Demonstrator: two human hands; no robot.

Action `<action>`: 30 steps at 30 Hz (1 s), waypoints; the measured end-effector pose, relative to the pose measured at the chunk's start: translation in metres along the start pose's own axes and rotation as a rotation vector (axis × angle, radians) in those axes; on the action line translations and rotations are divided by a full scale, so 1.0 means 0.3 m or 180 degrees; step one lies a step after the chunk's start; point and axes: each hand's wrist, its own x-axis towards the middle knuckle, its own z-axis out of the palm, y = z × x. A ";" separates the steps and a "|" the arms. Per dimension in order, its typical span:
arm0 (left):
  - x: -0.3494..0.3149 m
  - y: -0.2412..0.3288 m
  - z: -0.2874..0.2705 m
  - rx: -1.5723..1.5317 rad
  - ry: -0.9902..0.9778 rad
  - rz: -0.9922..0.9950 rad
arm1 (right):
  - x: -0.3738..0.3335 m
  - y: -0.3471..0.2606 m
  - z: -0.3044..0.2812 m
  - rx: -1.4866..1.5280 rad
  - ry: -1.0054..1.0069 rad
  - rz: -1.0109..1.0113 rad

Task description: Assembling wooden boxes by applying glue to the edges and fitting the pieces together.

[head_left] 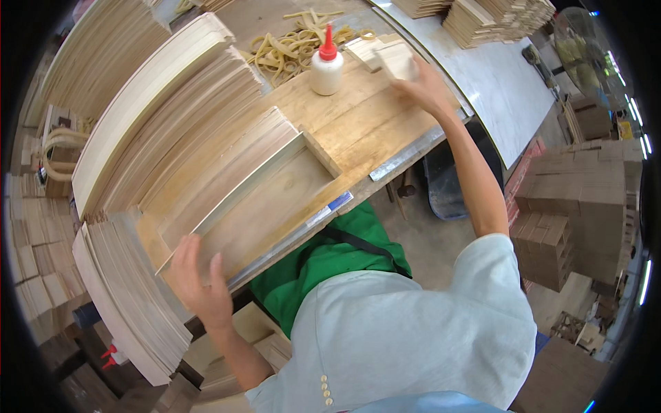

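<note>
My right hand (425,88) reaches to the far right of the wooden workbench and grips a small pale wood piece (397,62). Right beside it lies another short stack of pale wood pieces (363,52). At the left end of a long thin board (242,182) standing on edge, my left hand (201,282) rests with its fingers stretched and its thumb apart. That board lies along a stack of thin wood strips (227,168), and a small wooden stop (321,153) sits at its right end. A white glue bottle with a red tip (326,71) stands upright behind.
Tan rubber bands (289,49) are heaped behind the bottle. Tall rows of thin boards (158,103) crowd the left, with more strips (131,289) at the bench's left end. A black tub (451,186) sits below on the right, near stacked brown blocks (578,199). A fan (582,45) stands far right.
</note>
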 end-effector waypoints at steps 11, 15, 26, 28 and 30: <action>-0.013 0.332 0.240 -0.1823 0.1150 0.0403 | -0.716 -0.555 0.034 0.3981 -0.2523 -0.0298; -0.111 0.151 0.072 -0.0802 0.1430 -0.0197 | -0.668 -0.555 0.022 0.2615 -0.2013 -0.1270; -0.361 -0.343 -0.048 -0.0704 0.1591 -0.2005 | -0.424 -0.455 0.093 0.1368 -0.0953 -0.1121; -0.331 -0.321 -0.031 -0.0898 0.1516 -0.2064 | -0.425 -0.452 0.109 0.1613 -0.1234 -0.1038; -0.331 -0.330 -0.016 -0.0934 0.1472 -0.2090 | -0.426 -0.434 0.123 0.1583 -0.1260 -0.0951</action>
